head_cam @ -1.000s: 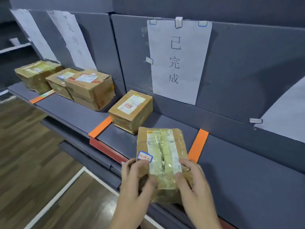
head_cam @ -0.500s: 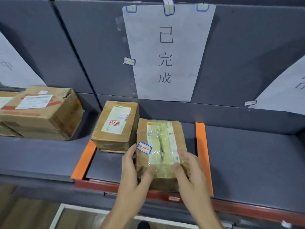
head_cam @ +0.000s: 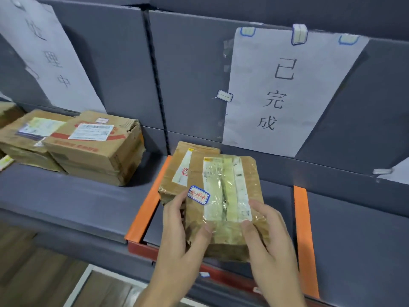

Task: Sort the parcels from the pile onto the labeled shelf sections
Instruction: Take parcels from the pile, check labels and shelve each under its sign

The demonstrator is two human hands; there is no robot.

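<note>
A taped brown parcel (head_cam: 223,196) with a white shipping label and a small blue-edged sticker is held over the grey shelf (head_cam: 77,196). My left hand (head_cam: 179,235) grips its left near corner, thumb on top. My right hand (head_cam: 267,240) grips the right near corner. It hangs over the section between two orange dividers (head_cam: 146,209), under the paper sign 已完成 (head_cam: 276,96). Another brown parcel (head_cam: 177,171) lies in that section, partly hidden behind the held one.
Two larger cardboard boxes (head_cam: 95,147) sit in the section to the left, under another paper sign (head_cam: 51,58). The second orange divider (head_cam: 303,235) marks the section's right side. A red shelf edge (head_cam: 143,249) runs below. Wooden floor (head_cam: 33,273) lies at lower left.
The view has swung and moved closer to the shelf. The parcel in both hands has shifted left and now overlaps the parcel lying on the shelf.
</note>
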